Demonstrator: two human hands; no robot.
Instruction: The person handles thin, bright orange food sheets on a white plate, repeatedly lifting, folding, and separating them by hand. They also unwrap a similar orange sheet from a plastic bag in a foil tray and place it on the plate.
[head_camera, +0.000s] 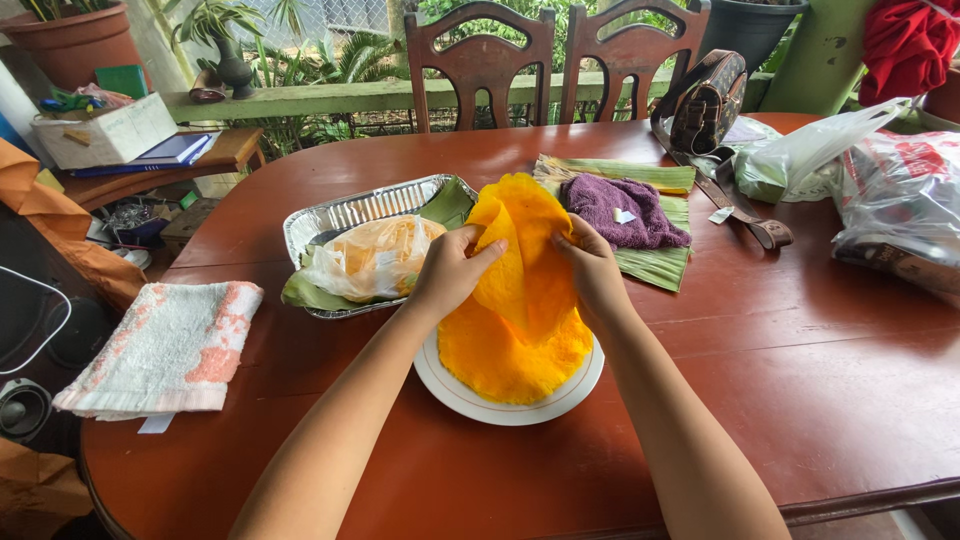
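A thin round orange-yellow crepe (520, 300) lies on a white plate (470, 395) near the table's front edge. Its far half is lifted and curls upward. My left hand (450, 270) pinches the crepe's left edge. My right hand (592, 272) grips its right edge. Both hands hold the raised part above the plate, while the near part still rests flat on it.
A foil tray (345, 215) with a banana leaf and a plastic bag of orange food sits left of the plate. Beyond it, a purple cloth (622, 210) lies on banana leaves. A folded towel (170, 345), a brown handbag (705, 100) and plastic bags (890, 190) crowd the table's sides.
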